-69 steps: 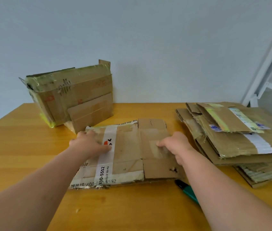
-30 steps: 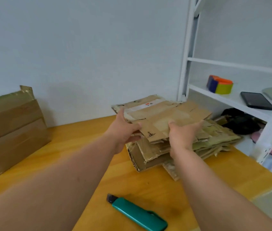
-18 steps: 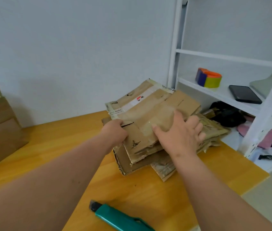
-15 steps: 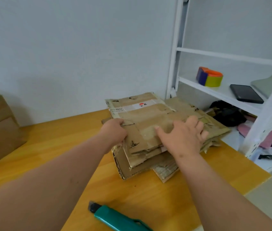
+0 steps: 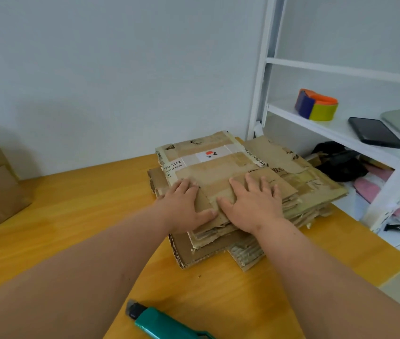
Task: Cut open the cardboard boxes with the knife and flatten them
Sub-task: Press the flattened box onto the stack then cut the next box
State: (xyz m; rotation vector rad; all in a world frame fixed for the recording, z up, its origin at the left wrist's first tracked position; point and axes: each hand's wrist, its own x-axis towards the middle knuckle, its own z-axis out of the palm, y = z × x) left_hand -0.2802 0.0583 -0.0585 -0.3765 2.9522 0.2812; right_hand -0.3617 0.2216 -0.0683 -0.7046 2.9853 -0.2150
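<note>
Both hands, the left hand (image 5: 186, 206) and right hand (image 5: 255, 206), press flat with straight fingers on the top flattened box (image 5: 214, 167) of the stack (image 5: 248, 253) on the table (image 5: 71, 216), whose uneven layers may slide toward the shelf-side edge, while the knife (image 5: 167, 324) lies near the forearms.

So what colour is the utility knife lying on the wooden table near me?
The plastic-bodied utility knife is teal green with a dark grey tip, seen in the head view.

Flattened taped cardboard (image 5: 208, 167) atop stack (image 5: 292, 167); teal knife (image 5: 167, 325) near table edge.
</note>
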